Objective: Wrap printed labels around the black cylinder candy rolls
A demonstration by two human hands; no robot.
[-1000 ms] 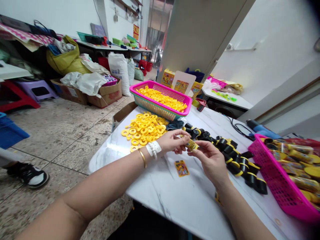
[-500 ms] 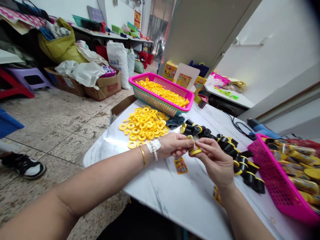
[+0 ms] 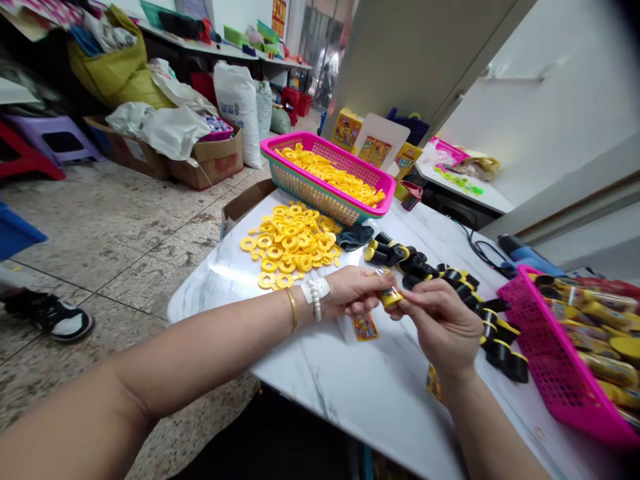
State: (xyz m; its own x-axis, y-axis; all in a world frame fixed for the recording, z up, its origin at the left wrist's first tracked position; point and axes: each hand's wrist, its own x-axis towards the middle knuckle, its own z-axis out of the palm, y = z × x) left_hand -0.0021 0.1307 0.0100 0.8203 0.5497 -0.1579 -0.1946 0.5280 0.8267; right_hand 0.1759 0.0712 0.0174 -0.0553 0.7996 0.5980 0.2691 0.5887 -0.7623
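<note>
Between my two hands is a small yellow cylinder with a printed wrap (image 3: 389,296), held above the white marbled table (image 3: 345,387). My left hand (image 3: 357,291) pinches its far left end, thumb on top. At the near right end, the closed fingers of my right hand (image 3: 443,320) grip it. Just below my left hand lies a printed yellow-orange card (image 3: 365,327). Another printed piece (image 3: 435,384) is partly hidden by my right wrist. Black tubes with yellow ends (image 3: 463,287) lie beyond my right hand. Yellow rings (image 3: 293,243) are heaped beyond my left wrist.
A pink and teal basket (image 3: 320,188) full of yellow parts stands at the back. On the right a pink basket (image 3: 543,353) holds wrapped cylinders. A dark cloth (image 3: 355,237) lies by the rings. Printed boxes (image 3: 347,130) stand behind. A person's shoe (image 3: 47,317) shows at left.
Both hands stay on the cylinder, which has turned so that more of its yellow near end shows. My right hand has shifted slightly right and its fingers are more curled. The view has moved a little.
</note>
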